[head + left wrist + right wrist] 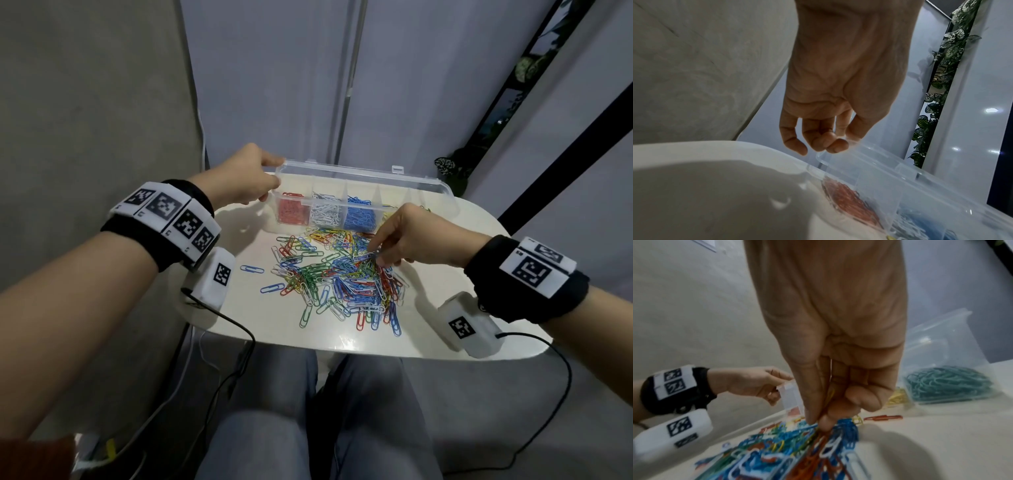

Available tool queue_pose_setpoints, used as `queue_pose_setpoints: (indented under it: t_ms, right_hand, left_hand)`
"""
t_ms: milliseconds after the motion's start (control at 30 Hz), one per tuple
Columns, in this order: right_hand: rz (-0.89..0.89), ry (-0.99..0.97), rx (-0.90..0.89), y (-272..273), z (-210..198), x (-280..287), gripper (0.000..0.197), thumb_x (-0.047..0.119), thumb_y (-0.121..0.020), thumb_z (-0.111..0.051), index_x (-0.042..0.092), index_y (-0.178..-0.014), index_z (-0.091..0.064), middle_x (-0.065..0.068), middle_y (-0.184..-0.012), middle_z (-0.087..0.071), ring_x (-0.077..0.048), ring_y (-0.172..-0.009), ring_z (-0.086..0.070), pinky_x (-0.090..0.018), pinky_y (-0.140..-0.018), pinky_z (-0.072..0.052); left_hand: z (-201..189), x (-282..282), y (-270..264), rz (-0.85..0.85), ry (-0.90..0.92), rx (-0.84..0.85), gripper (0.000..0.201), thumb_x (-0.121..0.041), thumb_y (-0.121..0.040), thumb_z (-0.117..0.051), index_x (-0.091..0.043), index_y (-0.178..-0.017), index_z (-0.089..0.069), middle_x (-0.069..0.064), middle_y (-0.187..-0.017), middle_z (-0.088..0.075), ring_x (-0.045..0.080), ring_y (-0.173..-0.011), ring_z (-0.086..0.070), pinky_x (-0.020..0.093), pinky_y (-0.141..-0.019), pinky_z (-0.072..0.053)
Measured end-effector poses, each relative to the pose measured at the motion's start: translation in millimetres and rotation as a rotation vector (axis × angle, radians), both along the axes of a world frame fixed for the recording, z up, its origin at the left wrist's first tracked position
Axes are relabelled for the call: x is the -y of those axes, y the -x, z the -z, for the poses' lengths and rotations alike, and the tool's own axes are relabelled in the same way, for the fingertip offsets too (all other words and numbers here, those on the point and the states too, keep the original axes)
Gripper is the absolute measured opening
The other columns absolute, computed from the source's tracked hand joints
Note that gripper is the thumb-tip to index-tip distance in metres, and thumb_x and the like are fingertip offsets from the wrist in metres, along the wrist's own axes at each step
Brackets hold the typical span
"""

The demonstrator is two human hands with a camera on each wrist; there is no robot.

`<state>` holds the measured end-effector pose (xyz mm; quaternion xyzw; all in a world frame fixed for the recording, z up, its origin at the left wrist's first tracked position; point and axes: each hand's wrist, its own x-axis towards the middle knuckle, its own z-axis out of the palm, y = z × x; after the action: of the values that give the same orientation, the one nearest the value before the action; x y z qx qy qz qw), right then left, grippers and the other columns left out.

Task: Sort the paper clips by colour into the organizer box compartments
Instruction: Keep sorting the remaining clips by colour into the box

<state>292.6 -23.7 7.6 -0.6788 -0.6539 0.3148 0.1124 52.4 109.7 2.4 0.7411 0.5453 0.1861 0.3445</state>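
Head view: white table (445, 308), bare strip along near edge and right side. Clear organizer box (363, 195) at far edge, lid up; red, white, blue clips in left compartments. Mixed paper-clip pile (339, 277) mid-table, just before box. Left hand (239, 178) gripping box's left end, thumb over lid corner. Right hand (407, 240) above pile's far right, fingertips pinching clips; colour unclear.

Your left hand (241, 178) grips the left end of the clear organizer box (363, 197), while your right hand (407, 236) pinches into the mixed paper clips (335, 277) on the white table (445, 329).
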Motion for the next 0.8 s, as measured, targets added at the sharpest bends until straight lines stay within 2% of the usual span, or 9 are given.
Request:
queue_pose_setpoints:
  t_ms: [133,233,367,467,567,667,800]
  right_hand:
    - [-0.010,-0.020,0.054,6.8,11.5,-1.2,0.016,-0.003,-0.070,-0.081,0.005,-0.082,-0.075,0.008,-0.052,-0.063,-0.001,-0.041,-0.056,-0.016,-0.048,-0.049]
    - [-0.017,-0.038,0.056,6.9,11.5,-0.8,0.012,-0.005,-0.070,-0.079,0.005,-0.074,-0.075,0.004,-0.055,-0.065,0.000,-0.042,-0.055,-0.017,-0.050,-0.050]
    - [0.017,-0.058,-0.022,0.4,4.4,1.6,0.010,-0.007,-0.075,-0.073,0.001,-0.074,-0.077,0.002,-0.051,-0.065,-0.003,-0.040,-0.050,-0.014,-0.045,-0.043]
    - [0.041,-0.085,-0.035,-5.4,-2.0,3.9,0.008,-0.001,-0.080,-0.072,0.004,-0.076,-0.077,-0.003,-0.054,-0.066,-0.003,-0.039,-0.045,-0.013,-0.042,-0.037]
    - [0.050,-0.064,-0.061,-7.7,-6.6,5.9,0.001,0.001,-0.080,-0.074,0.001,-0.081,-0.075,-0.008,-0.059,-0.069,-0.008,-0.040,-0.048,-0.012,-0.041,-0.036]
    - [0.021,-0.017,-0.057,-4.6,-7.0,6.2,0.004,0.004,-0.079,-0.075,0.001,-0.078,-0.072,-0.010,-0.059,-0.069,-0.010,-0.040,-0.047,-0.015,-0.042,-0.036]
    - [-0.007,0.062,-0.035,3.7,0.7,5.9,0.006,0.004,-0.079,-0.076,0.008,-0.083,-0.074,-0.006,-0.056,-0.068,-0.009,-0.041,-0.048,-0.015,-0.043,-0.039]
  left_hand:
    - [0.8,-0.8,-0.4,0.004,0.013,0.006,0.051,-0.010,-0.094,-0.052,-0.020,-0.144,-0.045,0.012,-0.066,-0.055,0.020,-0.052,-0.039,0.025,-0.049,-0.035]
    - [0.3,-0.8,-0.4,0.003,0.008,-0.001,0.051,-0.010,-0.094,-0.051,-0.020,-0.144,-0.045,0.012,-0.066,-0.055,0.019,-0.051,-0.039,0.025,-0.048,-0.034]
    - [0.0,-0.4,-0.5,0.005,0.006,0.000,0.051,-0.010,-0.095,-0.051,-0.019,-0.144,-0.044,0.012,-0.066,-0.054,0.019,-0.050,-0.037,0.024,-0.045,-0.032]
    - [0.4,-0.7,-0.3,0.008,0.001,0.001,0.051,-0.010,-0.095,-0.051,-0.020,-0.144,-0.044,0.012,-0.066,-0.054,0.018,-0.050,-0.038,0.024,-0.046,-0.033]
    - [-0.1,-0.3,-0.4,0.009,0.000,-0.001,0.050,-0.010,-0.095,-0.051,-0.020,-0.144,-0.044,0.011,-0.066,-0.055,0.017,-0.050,-0.040,0.024,-0.047,-0.035]
    - [-0.2,-0.3,-0.5,0.007,0.000,0.000,0.050,-0.010,-0.095,-0.052,-0.019,-0.144,-0.044,0.011,-0.066,-0.055,0.017,-0.050,-0.039,0.024,-0.046,-0.034]
    - [0.4,-1.4,-0.6,0.004,-0.001,-0.005,0.051,-0.010,-0.095,-0.052,-0.019,-0.144,-0.045,0.012,-0.066,-0.056,0.019,-0.050,-0.039,0.025,-0.048,-0.034]
